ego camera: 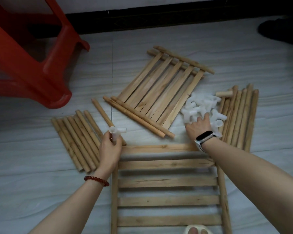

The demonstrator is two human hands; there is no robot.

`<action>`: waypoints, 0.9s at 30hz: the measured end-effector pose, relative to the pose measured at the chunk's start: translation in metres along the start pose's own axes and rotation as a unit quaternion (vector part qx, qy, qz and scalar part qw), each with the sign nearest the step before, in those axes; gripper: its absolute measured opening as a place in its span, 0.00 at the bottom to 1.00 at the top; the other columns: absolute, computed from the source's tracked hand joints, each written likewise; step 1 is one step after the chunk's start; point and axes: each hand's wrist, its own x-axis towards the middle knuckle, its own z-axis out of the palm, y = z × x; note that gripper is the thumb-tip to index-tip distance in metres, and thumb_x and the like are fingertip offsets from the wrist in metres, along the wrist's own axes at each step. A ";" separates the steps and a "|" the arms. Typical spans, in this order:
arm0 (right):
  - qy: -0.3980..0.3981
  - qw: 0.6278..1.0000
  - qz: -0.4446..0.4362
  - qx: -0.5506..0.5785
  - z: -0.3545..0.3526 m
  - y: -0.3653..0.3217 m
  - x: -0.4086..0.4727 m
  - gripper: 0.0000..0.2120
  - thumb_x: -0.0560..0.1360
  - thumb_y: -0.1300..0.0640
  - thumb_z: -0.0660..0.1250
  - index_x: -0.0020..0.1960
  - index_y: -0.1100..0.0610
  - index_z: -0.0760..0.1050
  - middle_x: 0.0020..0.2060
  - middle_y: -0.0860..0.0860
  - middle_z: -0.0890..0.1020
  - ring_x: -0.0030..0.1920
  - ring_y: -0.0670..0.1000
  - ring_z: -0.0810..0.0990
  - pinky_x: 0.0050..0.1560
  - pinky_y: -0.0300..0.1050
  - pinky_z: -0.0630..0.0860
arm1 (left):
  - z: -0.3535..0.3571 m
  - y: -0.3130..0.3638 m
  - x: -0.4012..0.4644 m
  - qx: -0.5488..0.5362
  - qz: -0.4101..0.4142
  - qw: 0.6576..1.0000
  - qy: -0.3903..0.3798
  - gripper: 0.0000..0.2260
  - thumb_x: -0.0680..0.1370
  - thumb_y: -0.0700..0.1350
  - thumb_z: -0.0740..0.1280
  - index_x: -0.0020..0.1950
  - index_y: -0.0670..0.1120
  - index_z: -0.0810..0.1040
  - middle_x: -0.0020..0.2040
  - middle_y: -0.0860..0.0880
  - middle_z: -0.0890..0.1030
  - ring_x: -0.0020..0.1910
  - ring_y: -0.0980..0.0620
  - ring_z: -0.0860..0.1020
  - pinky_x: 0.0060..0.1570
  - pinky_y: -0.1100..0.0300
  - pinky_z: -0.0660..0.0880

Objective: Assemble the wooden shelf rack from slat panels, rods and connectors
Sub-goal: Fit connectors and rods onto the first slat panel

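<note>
A wooden slat panel [167, 181] lies on the floor right in front of me. My left hand [111, 146] grips a white plastic connector [116, 131] at the panel's far left corner. My right hand [199, 126] reaches into a pile of white connectors [201, 107] to the right, fingers spread on them; whether it holds one I cannot tell. Two stacked slat panels [159, 92] lie tilted further out. Short rods [78, 141] lie in a row at the left, and longer rods [238, 115] at the right.
A red plastic stool [32, 53] stands at the upper left. A dark wall base [159, 16] runs along the far side. A dark shape [279, 31] sits at the upper right. A slipper toe [197, 230] shows at the bottom edge.
</note>
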 end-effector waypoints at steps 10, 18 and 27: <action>0.316 0.884 -0.056 0.340 -0.007 0.014 -0.034 0.10 0.78 0.61 0.63 0.58 0.59 0.77 0.49 0.54 0.80 0.53 0.56 0.77 0.57 0.52 0.66 | 0.000 -0.036 -0.025 0.002 -0.075 0.995 -0.072 0.19 0.81 0.48 0.58 0.72 0.46 0.63 0.57 0.53 0.70 0.57 0.53 0.70 0.56 0.56 0.69; 0.054 0.784 -0.053 0.616 0.018 -0.022 -0.110 0.09 0.81 0.62 0.55 0.51 0.53 0.72 0.39 0.48 0.77 0.43 0.48 0.77 0.43 0.32 0.67 | -0.003 -0.020 -0.017 0.041 -0.027 0.997 -0.066 0.14 0.82 0.46 0.55 0.67 0.44 0.68 0.50 0.46 0.77 0.50 0.45 0.76 0.44 0.57 0.69; -0.002 0.899 -0.157 0.410 -0.009 -0.041 -0.116 0.20 0.79 0.47 0.58 0.69 0.51 0.65 0.58 0.52 0.79 0.59 0.54 0.76 0.55 0.47 0.72 | -0.004 0.026 0.020 -0.022 -0.021 0.999 -0.013 0.10 0.82 0.44 0.56 0.52 0.44 0.76 0.37 0.48 0.75 0.40 0.47 0.74 0.41 0.56 0.71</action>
